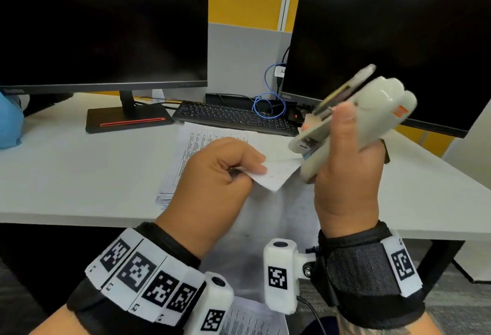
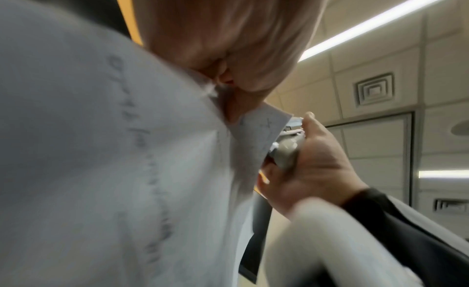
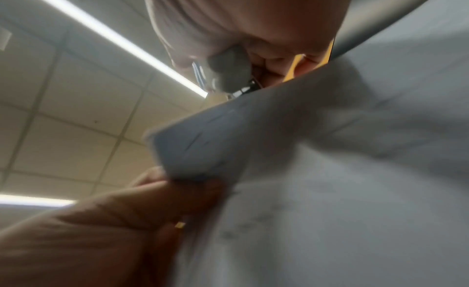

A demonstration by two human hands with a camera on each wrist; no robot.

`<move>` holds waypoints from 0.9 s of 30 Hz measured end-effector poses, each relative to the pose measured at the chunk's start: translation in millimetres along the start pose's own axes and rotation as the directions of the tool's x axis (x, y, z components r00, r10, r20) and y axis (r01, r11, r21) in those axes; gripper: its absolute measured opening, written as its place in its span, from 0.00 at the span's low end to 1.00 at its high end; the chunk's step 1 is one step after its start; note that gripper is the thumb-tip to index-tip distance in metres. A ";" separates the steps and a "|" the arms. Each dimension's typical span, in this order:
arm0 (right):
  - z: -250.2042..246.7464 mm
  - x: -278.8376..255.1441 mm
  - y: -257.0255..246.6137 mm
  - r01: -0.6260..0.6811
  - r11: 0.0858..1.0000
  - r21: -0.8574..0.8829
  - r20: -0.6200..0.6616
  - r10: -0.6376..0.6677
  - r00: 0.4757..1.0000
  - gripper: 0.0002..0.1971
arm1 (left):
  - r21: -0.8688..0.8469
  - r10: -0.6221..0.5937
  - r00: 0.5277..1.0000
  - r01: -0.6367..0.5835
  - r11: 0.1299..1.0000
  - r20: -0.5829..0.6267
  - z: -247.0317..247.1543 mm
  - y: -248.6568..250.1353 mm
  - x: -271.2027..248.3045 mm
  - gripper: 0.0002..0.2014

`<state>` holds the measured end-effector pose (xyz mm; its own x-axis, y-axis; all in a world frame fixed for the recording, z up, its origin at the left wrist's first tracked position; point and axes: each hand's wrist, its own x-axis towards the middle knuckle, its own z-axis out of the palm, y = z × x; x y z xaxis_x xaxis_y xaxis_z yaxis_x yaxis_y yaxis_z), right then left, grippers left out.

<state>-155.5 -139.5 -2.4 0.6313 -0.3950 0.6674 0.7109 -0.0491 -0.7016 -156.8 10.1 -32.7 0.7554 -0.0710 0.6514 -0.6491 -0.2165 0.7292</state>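
Observation:
My left hand [image 1: 228,167] pinches a corner of white paper sheets [image 1: 276,175] above the desk; the same sheets [image 2: 114,150] fill the left wrist view, blurred, with faint handwriting. My right hand [image 1: 345,159] grips a pale grey stapler [image 1: 372,111], held upright and tilted. The stapler's mouth [image 1: 304,146] meets the far corner of the paper. In the left wrist view the right hand [image 2: 314,160] and the stapler [image 2: 284,150] sit at the paper's corner. The right wrist view shows the paper [image 3: 330,171] and my left hand [image 3: 127,221], both blurred.
A printed sheet [image 1: 202,143] lies on the grey desk [image 1: 79,175]. Behind it are a black keyboard [image 1: 233,117], two dark monitors [image 1: 106,24] [image 1: 398,50] and blue cables [image 1: 268,95]. A blue object [image 1: 9,127] sits at the left edge. More paper [image 1: 255,318] lies below near my wrists.

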 end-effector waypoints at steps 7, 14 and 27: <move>-19.8 -8.6 13.1 0.137 0.982 -0.131 0.024 -0.135 0.991 0.17 | 0.065 0.137 0.987 -0.131 0.989 -0.084 -4.6 -3.3 -0.9 0.21; -18.6 -5.4 17.8 0.158 0.984 -0.084 0.048 -0.154 0.987 0.06 | -0.035 -0.055 0.998 0.054 0.998 -0.043 -4.1 6.5 -0.3 0.18; 10.1 -1.8 2.2 -0.130 0.988 -0.086 0.144 0.141 0.980 0.19 | 0.053 -0.174 0.977 0.168 0.984 0.123 8.1 19.6 -0.6 0.36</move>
<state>-152.0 -129.6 -2.7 0.7632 -0.2619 0.5907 0.5938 -0.0763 -0.8010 -169.3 -2.0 -20.5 0.8619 -0.1514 0.4839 -0.5070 -0.2763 0.8165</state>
